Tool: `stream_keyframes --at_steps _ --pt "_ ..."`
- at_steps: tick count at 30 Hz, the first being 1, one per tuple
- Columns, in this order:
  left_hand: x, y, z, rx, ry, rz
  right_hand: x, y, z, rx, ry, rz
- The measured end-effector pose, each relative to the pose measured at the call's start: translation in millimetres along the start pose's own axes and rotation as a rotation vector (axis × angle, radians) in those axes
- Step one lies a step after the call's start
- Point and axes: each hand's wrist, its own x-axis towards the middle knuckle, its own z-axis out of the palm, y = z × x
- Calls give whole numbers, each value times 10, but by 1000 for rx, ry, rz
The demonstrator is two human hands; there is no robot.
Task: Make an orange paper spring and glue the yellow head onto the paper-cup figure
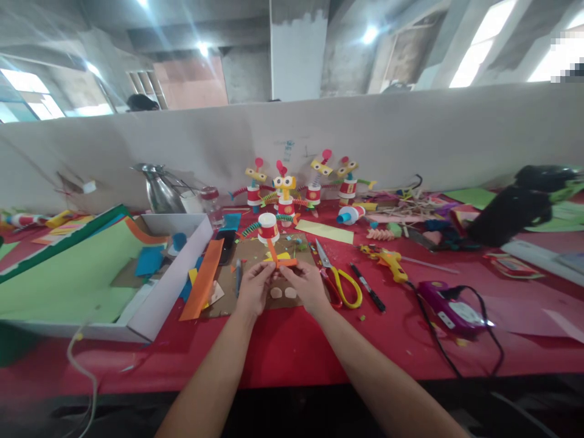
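My left hand [256, 285] and my right hand [305, 281] meet over a brown cardboard sheet [219, 304]. Between their pinched fingertips they hold a folded orange paper strip [287, 263]. Just beyond the fingers stands a red and white paper cup [268, 229] with green spiral arms and an orange strip running down toward my hands. Two pale oval pieces [283, 293] lie on the cardboard between my hands. A yellow piece of paper is partly hidden behind the strip. Right of my right hand are scissors [349, 287] with yellow and red handles.
Several cup figures [286, 185] stand at the back. Left is a white box [168, 304] with coloured paper, beside an orange sheet [207, 280]. To the right lie a black marker [368, 289], a yellow glue gun [393, 264] and a purple device [451, 310] with a black cable.
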Motion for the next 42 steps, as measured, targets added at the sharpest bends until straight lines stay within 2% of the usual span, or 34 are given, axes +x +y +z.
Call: stream_keyframes --at_steps 4,8,16,30,36,42 --pt "-8 -9 -14 -17 -42 -57 32 38 -28 18 69 58" --pt "-7 2 -37 10 -44 -113 68 91 -79 -44 61 82" --pt "36 -10 -99 135 -48 -32 64 52 -93 -86 -10 102" --pt "37 -2 -124 132 26 -109 90 35 -123 -53 -26 182" --pt "36 14 -96 94 59 -117 101 39 -134 -63 -34 154" --pt "8 21 -76 113 27 -93 109 28 -146 -98 -37 111"
